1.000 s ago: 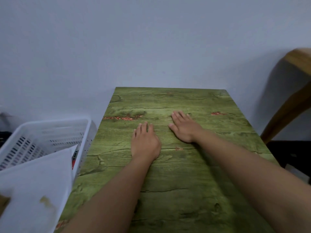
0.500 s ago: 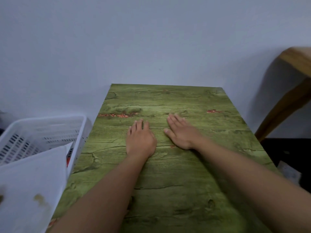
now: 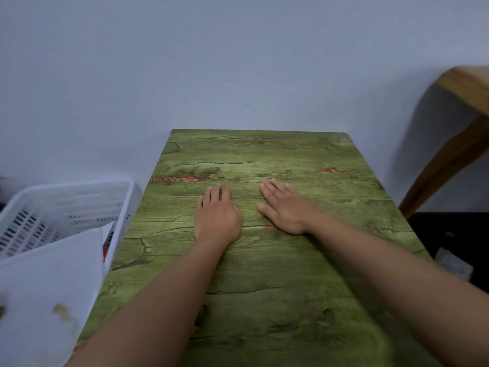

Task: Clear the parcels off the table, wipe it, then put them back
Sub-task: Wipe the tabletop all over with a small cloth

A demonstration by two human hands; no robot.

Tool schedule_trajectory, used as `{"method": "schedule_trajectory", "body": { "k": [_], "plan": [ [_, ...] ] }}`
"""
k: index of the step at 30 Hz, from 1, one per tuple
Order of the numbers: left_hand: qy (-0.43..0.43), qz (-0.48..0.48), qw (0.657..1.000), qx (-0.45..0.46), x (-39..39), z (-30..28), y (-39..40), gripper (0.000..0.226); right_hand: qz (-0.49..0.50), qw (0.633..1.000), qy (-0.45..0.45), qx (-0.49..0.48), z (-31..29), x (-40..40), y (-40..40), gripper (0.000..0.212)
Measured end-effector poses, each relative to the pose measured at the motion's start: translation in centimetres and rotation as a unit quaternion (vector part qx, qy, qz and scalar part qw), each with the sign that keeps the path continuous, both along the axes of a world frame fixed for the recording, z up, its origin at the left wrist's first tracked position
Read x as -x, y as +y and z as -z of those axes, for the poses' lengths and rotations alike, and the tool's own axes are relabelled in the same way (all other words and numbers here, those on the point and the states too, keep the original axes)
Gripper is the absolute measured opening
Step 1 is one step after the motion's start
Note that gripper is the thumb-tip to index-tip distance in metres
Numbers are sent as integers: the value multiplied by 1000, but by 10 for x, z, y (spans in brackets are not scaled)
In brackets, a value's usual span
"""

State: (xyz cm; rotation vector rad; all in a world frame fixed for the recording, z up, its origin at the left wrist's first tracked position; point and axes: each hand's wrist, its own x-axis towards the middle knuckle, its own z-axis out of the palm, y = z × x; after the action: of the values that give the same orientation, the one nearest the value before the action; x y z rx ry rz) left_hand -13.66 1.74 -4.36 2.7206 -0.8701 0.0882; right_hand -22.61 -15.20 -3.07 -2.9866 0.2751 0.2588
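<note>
We are resting both hands flat on the table, holding nothing: the left hand is lying palm down with its fingers straight and close together, and the right hand is lying just beside it, fingers spread a little and thumb out to the side. Neither is gripping or pinching anything; they are only pressing on the green wood-grain top.

Over the last second we are seeing hardly any change: both hands are keeping the same pose and the same gap between them, and only the view is drifting slightly. We are judging this as a pause, not a working stroke.

Moving outward, no parcels are showing on the tabletop. To our left, a white basket is standing against the table's edge, with a white parcel leaning in or in front of it; we cannot tell which. No cloth is in view, so we cannot say whether the wiping is done. A wooden furniture leg is standing off to the right.
</note>
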Motion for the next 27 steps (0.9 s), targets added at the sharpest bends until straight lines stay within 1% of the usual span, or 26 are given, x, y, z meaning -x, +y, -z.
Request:
{"method": "schedule_trajectory", "body": {
  "k": [1, 4, 6, 7, 9, 11, 12, 14, 16, 18, 20, 22, 24, 25, 27],
  "plan": [
    [1, 1, 1000, -1, 0, 0, 1, 48, 16, 1000, 2, -5, -1, 1, -11, 69],
    [2, 4, 1000, 4, 0, 0, 2, 46, 119, 993, 7, -6, -5, 1, -44, 71],
    [0, 4, 1000, 10, -1, 0, 1, 45, 149, 989, 7, 10, -4, -2, -41, 76],
    [1, 2, 1000, 11, -1, 0, 1, 46, 145, 989, 4, 14, -3, -3, -31, 80],
    [3, -1, 1000, 10, 0, -1, 1, 48, 99, 995, 2, 15, 0, -2, -4, 84],
    [7, -2, 1000, 11, 2, -3, 1, 51, 50, 999, 2, 13, 3, 4, 8, 82],
    [10, -3, 1000, 9, 3, -4, 0, 52, 43, 999, 1, 7, 1, 6, 3, 81],
    [14, -1, 1000, 6, 3, -5, 0, 53, 78, 997, 0, -5, -2, 8, -20, 78],
    [18, 0, 1000, 4, 4, -5, 0, 55, 151, 989, 4, -2, -4, 9, -44, 78],
    [14, -2, 1000, 1, 2, -5, 0, 56, 186, 982, 4, 10, -3, 5, -45, 80],
    [13, -5, 1000, -2, 1, -4, 0, 57, 154, 988, -2, 10, 0, 0, -22, 81],
    [10, -5, 1000, -1, 2, -3, 0, 57, 83, 997, -4, 9, 3, 1, 5, 80],
    [14, -6, 1000, 0, 2, -3, 0, 57, 37, 999, -4, 6, 3, 6, 8, 77],
    [15, -5, 1000, -1, 3, -3, 0, 57, 40, 999, -9, 4, 2, 8, -1, 76],
    [15, -1, 1000, -1, 3, -4, 0, 57, 98, 995, -13, -4, -1, 11, -29, 75]
  ]
}}
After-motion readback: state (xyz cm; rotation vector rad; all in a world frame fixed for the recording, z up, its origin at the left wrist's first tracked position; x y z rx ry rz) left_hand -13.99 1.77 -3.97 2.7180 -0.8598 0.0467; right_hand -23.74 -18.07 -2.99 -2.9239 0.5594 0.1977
